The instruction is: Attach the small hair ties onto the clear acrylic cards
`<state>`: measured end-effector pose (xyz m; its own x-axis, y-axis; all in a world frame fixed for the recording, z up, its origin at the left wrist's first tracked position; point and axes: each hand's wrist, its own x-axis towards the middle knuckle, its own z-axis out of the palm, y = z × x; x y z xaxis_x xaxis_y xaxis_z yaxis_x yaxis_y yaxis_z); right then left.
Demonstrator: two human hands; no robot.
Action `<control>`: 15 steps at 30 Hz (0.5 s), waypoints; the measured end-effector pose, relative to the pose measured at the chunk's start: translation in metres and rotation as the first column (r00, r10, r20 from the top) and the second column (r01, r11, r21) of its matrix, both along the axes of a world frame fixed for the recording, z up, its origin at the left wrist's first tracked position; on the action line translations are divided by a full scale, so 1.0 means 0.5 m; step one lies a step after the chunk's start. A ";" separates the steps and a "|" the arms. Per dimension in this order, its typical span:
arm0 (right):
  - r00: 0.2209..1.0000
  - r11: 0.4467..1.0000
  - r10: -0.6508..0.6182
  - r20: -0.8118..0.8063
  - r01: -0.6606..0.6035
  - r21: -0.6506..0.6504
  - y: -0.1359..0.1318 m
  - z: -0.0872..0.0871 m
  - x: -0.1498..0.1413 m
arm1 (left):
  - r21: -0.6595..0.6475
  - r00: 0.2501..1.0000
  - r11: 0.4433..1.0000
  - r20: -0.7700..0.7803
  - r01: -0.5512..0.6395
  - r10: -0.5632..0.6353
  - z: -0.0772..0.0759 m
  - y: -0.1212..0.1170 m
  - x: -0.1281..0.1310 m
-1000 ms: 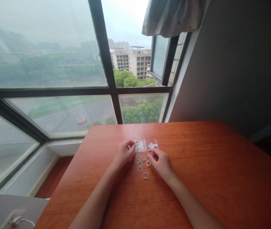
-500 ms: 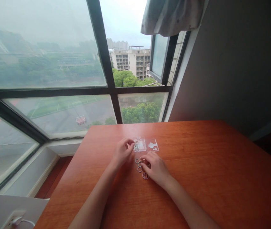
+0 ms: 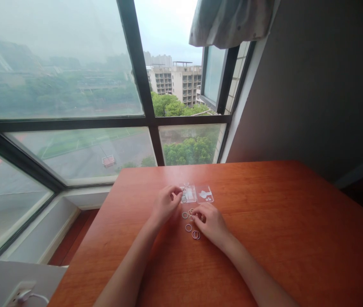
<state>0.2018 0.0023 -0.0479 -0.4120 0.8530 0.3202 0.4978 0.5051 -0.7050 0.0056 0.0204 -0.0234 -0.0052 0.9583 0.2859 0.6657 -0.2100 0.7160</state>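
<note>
My left hand (image 3: pixel 167 204) is closed at the left edge of a small clear plastic box (image 3: pixel 191 198), thumb and fingers pinching there. Several pale rings (image 3: pixel 184 198) that look like hair ties lie inside the box. Its clear lid (image 3: pixel 205 195), printed with a white shape, lies opened out to the right. My right hand (image 3: pixel 212 222) is just in front of the lid, thumb and forefinger pinched on a thin hair tie, mostly hidden by the fingers. Around its fingertips lie a greenish hair tie (image 3: pixel 185 215), a cream one (image 3: pixel 190 211), a lilac one (image 3: pixel 188 228) and an overlapping pink pair (image 3: pixel 196 235).
Everything rests on a glossy reddish-brown wooden table (image 3: pixel 264 204). Beyond its far edge stand dark-framed windows (image 3: pixel 151 121), with a short curtain (image 3: pixel 229 23) above. A grey wall (image 3: pixel 303 94) rises at the right. A socket with a white plug (image 3: pixel 23 295) is low at the left.
My right fingers have picked up a hair tie from among the loose ones, drawing slightly right. My left hand stays at the box.
</note>
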 end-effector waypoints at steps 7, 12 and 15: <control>0.963 0.981 -0.161 -0.217 0.132 -0.139 0.021 -0.001 0.014 | -0.017 0.987 0.987 0.018 0.162 -0.162 0.005 -0.009 0.028; 0.915 0.960 -0.217 -0.341 0.136 -0.245 0.032 -0.009 0.020 | -0.054 0.969 0.968 0.026 0.247 -0.246 0.018 -0.022 0.054; 0.892 0.952 -0.222 -0.393 0.111 -0.285 0.031 -0.007 0.019 | -0.065 0.968 0.966 0.039 0.250 -0.248 0.022 -0.026 0.064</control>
